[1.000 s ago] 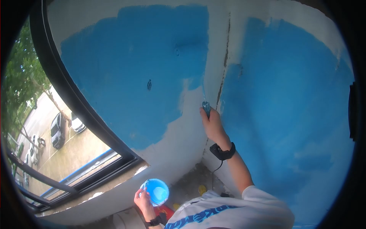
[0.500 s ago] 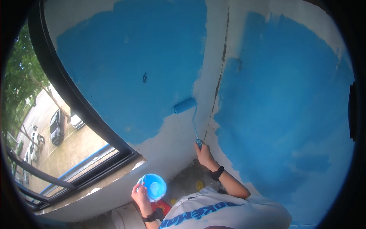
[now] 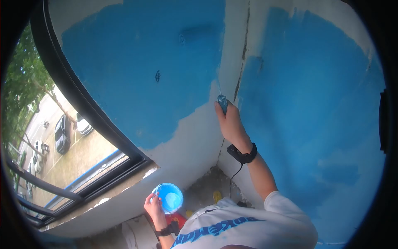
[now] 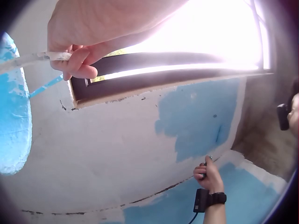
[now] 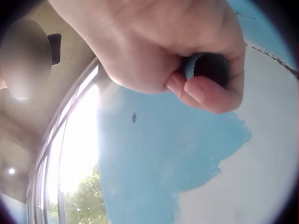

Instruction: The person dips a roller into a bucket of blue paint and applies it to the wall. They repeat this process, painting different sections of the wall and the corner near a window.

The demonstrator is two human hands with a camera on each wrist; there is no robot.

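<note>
My right hand (image 3: 235, 126) grips the handle (image 3: 222, 103) of a paint roller; in the right wrist view its round dark butt end (image 5: 212, 67) pokes out of the curled fingers. The blue roller sleeve (image 3: 199, 31) lies against the upper part of the blue-painted wall (image 3: 124, 62), barely standing out from it. Low in the head view, my left hand (image 3: 154, 209) holds a small bucket (image 3: 178, 194) of light blue paint at its side. In the left wrist view, those fingers curl round a paint-smeared whitish bar (image 4: 35, 59) beside the bucket.
A second wall (image 3: 311, 103), also partly blue, meets the first at a cracked corner (image 3: 244, 45). To the left is a dark-framed window (image 3: 83, 87) with parked cars outside. A red item (image 3: 176, 220) and a yellow one (image 3: 217, 196) are low down near the body.
The roller went down to the lower edge of the blue patch half a second ago and is now back up high, with my right arm stretched further. The bucket stays nearly in place.
</note>
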